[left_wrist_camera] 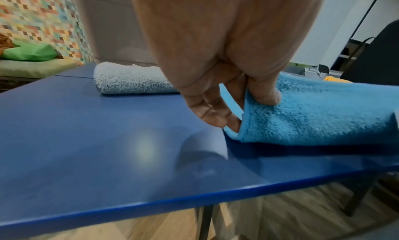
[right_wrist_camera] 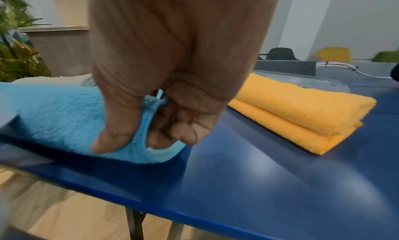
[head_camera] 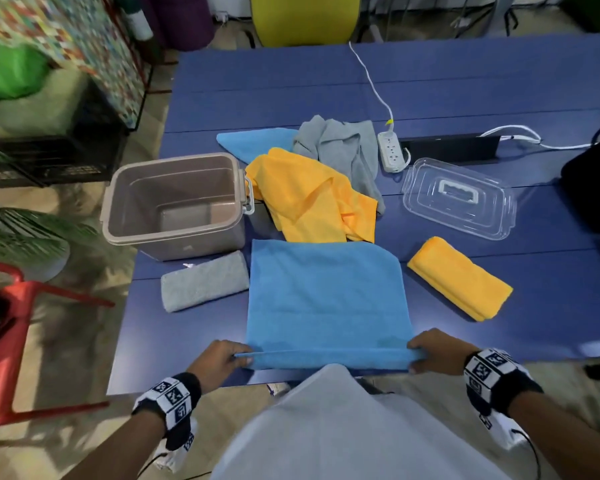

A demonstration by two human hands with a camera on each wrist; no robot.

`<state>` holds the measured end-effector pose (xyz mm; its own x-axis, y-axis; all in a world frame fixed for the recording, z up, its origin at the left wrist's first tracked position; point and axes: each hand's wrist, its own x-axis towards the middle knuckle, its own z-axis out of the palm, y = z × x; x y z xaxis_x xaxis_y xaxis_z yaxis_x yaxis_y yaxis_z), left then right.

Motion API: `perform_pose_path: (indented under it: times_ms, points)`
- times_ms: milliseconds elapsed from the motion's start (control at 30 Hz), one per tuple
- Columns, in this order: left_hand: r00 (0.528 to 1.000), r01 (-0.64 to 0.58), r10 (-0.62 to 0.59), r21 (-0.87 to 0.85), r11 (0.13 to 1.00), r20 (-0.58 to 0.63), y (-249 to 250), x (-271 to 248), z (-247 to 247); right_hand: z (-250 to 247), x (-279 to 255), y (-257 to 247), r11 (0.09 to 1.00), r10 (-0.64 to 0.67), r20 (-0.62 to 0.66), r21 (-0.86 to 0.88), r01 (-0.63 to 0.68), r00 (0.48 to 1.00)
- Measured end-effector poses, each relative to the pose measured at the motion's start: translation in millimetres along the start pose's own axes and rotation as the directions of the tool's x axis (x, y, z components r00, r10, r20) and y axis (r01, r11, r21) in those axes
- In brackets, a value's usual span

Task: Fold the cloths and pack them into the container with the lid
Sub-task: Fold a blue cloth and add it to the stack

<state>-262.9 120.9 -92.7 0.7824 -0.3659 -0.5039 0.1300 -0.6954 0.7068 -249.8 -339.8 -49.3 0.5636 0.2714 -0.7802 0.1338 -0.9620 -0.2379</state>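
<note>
A light blue cloth [head_camera: 326, 299] lies spread on the blue table [head_camera: 499, 98] in front of me. My left hand [head_camera: 222, 358] pinches its near left corner [left_wrist_camera: 259, 117] between thumb and fingers. My right hand [head_camera: 430, 348] pinches the near right corner [right_wrist_camera: 146, 124], and the near edge is lifted slightly. A folded grey cloth [head_camera: 205, 280] lies at the left and a folded yellow cloth [head_camera: 461, 277] at the right. The open taupe container [head_camera: 174, 202] stands at the back left. Its clear lid [head_camera: 459, 199] lies at the right.
Unfolded yellow [head_camera: 309, 199], grey [head_camera: 340, 143] and blue [head_camera: 250, 140] cloths are heaped behind the spread cloth. A white power strip [head_camera: 390, 150] with its cable lies further back. A red chair [head_camera: 0, 323] stands left of the table. The table's near edge [left_wrist_camera: 151, 204] is just below my hands.
</note>
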Motion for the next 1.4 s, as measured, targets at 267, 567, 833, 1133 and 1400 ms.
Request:
perform_pose_path:
  times_ms: [267,567,833,1133,1400]
  points:
    - [0.99,0.021,-0.004,-0.121,0.992,0.142,17,21,-25,-27,3,11,0.99,-0.009,0.166,0.14,-0.015,0.986]
    - [0.968,0.102,-0.081,0.077,0.992,-0.237,60,99,-69,-79,47,16,0.954,0.072,-0.302,0.299,0.023,0.951]
    - [0.952,0.138,0.002,0.437,0.889,-0.305,66,169,-85,-120,99,14,1.0,0.023,-0.41,0.017,-0.018,0.912]
    - [0.956,0.153,-0.012,0.463,0.873,-0.293,68,176,-90,-152,134,4,0.977,-0.141,-0.125,0.142,0.159,0.982]
    - [0.959,0.111,0.002,0.381,0.918,-0.284,65,169,-100,-161,133,21,0.974,-0.079,-0.137,0.199,0.105,0.987]
